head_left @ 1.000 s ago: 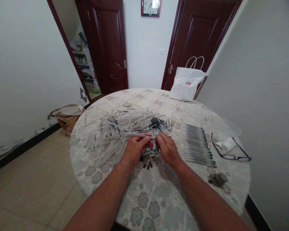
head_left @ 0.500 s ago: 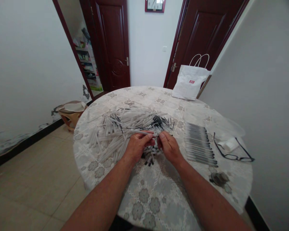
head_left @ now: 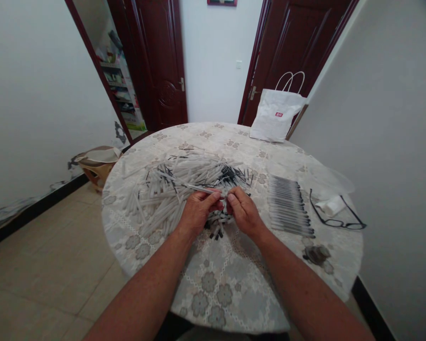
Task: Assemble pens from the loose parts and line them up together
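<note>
While your left hand (head_left: 199,214) pinches a pen tube (head_left: 203,190) at the bench (head_left: 216,284) centre, right hand (head_left: 244,213) closed narrow on its end, the bag (head_left: 276,116) at one o'clock bears a red label, unreadable.

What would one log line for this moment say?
left hand: pinches pen barrel | right hand: fingers at its end | beneath: small dark parts | behind: pile of loose barrels | rightward: row of pens
</note>
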`<state>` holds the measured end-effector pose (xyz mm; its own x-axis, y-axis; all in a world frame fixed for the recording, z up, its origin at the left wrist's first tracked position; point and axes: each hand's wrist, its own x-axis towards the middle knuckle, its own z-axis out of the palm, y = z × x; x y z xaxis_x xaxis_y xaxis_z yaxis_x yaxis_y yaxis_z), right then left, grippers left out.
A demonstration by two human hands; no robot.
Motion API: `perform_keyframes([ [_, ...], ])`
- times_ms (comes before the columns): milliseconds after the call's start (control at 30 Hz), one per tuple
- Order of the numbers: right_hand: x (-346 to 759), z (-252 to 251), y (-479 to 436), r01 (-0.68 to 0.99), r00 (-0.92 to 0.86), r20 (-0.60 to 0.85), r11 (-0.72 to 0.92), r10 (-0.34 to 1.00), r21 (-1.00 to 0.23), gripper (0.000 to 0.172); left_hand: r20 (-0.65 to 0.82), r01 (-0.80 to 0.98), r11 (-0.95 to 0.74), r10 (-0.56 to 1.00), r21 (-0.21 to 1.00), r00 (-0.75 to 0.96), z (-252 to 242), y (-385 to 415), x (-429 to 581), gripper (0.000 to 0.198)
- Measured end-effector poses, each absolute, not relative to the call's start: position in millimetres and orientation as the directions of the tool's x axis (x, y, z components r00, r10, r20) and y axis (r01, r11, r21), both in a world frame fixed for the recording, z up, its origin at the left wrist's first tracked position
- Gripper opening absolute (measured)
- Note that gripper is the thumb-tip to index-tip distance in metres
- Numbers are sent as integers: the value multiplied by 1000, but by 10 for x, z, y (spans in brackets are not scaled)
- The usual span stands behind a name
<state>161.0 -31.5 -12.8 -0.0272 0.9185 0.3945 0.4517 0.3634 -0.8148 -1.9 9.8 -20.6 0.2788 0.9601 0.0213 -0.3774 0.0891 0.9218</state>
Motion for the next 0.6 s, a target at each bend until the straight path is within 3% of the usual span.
perform_keyframes([
  [267, 1734, -18, -318, 515, -104, 483, 462, 870, -721, 15, 149, -109, -125, 959, 986, 242, -39, 3, -10, 32],
  [367, 1841, 15, -303, 511, 36, 529, 440, 848, -739, 16, 210, 45, -227, 948, 973, 237, -11, -25, -30, 27],
  [500, 2054, 26, -240, 493, 382, 599, 393, 704, -776, 21, 352, 333, -497, 842, 801, 409, -4, -58, -69, 16],
  [600, 2200, 22, -198, 537, 455, 635, 376, 625, -755, 23, 323, 512, -635, 755, 579, 571, -3, -123, -14, 18],
])
